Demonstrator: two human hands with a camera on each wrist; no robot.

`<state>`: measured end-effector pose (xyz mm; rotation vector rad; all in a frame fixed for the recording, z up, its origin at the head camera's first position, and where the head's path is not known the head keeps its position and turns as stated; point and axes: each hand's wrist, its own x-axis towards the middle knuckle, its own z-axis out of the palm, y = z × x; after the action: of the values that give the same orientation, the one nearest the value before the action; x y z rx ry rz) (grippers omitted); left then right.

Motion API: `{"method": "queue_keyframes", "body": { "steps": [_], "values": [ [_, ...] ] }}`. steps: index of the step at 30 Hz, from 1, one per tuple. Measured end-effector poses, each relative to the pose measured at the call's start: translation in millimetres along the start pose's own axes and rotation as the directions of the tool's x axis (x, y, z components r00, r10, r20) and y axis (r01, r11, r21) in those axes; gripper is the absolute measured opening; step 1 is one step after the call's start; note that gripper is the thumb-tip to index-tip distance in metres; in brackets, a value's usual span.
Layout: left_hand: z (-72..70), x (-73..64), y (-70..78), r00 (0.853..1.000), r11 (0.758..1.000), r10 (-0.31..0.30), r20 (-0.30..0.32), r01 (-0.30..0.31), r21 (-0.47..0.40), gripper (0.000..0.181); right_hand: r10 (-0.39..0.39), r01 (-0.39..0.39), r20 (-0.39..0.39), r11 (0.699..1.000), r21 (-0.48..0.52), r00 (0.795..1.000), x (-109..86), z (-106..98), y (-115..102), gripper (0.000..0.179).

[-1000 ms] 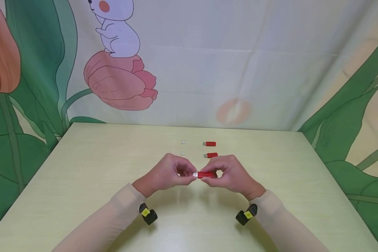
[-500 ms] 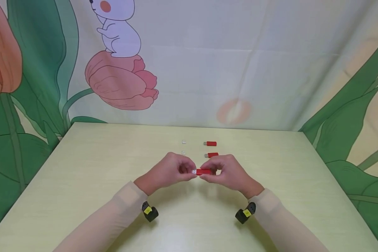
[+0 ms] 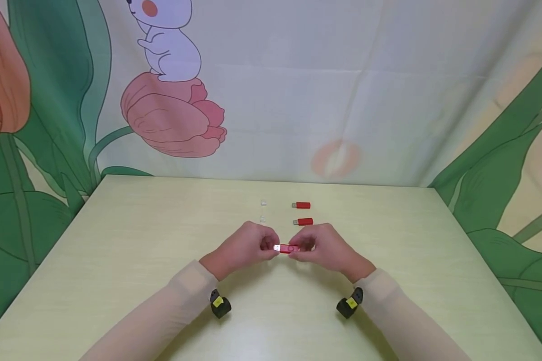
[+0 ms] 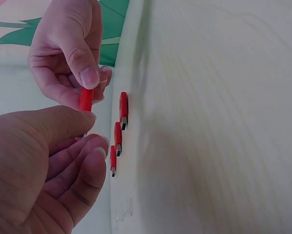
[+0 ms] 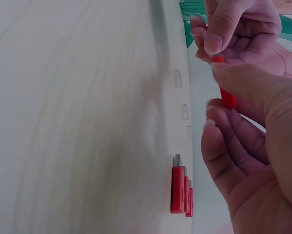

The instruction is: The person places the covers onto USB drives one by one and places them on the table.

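In the head view my hands meet over the table, with one red USB stick point(image 3: 289, 248) between them. My right hand point(image 3: 328, 249) pinches its red body between thumb and fingers. The fingertips of my left hand point(image 3: 249, 246) pinch the pale plug end; whether a clear cap covers that end cannot be told. The stick lies roughly level, plug to the left. Other red USB sticks lie behind the hands, a far one point(image 3: 301, 205) and a nearer one point(image 3: 303, 221), their metal plugs bare. The right wrist view shows three, including the foremost stick point(image 5: 177, 190).
To the left of the loose sticks lie small clear caps, a far cap point(image 3: 263, 203) and a near cap point(image 3: 262, 218); the right wrist view shows a third, the closest cap point(image 5: 178, 79). A printed cloth point(image 3: 289, 100) hangs behind the pale table point(image 3: 140, 240).
The held stick has shifted slightly left and turned, so a round mark now shows on its face. Both hands keep hold of it and have drawn slightly closer together.
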<state>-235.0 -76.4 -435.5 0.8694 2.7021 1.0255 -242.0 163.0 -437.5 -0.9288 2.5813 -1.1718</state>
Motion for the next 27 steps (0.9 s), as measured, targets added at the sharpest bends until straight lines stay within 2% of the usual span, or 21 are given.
{"method": "queue_keyframes", "body": {
  "steps": [5, 12, 18, 27],
  "values": [
    [5.3, 4.1, -2.6, 1.000, 0.999, -0.027, 0.005, 0.027, 0.047, 0.011, 0.017, -0.017, 0.009, 1.000, -0.021, 1.000, 3.0, 4.8, 5.5, 0.014],
    [10.1, 8.0, -4.6, 1.000, 0.990, -0.012, -0.023, 0.015, 0.140, 0.010, 0.062, -0.060, 0.008, 0.993, -0.104, 0.998, 8.5, 9.0, 7.4, 0.009],
    [12.9, 12.7, -5.5, 1.000, 0.987, -0.013, -0.011, 0.015, 0.161, 0.008, 0.101, -0.101, -0.008, 0.985, -0.141, 0.995, 10.8, 11.5, 8.5, 0.009],
    [15.2, 18.6, -7.4, 0.998, 0.982, -0.053, 0.020, 0.048, 0.180, 0.010, 0.142, -0.139, 0.001, 0.975, -0.170, 0.990, 12.9, 11.3, 8.3, 0.008]
  ]
}}
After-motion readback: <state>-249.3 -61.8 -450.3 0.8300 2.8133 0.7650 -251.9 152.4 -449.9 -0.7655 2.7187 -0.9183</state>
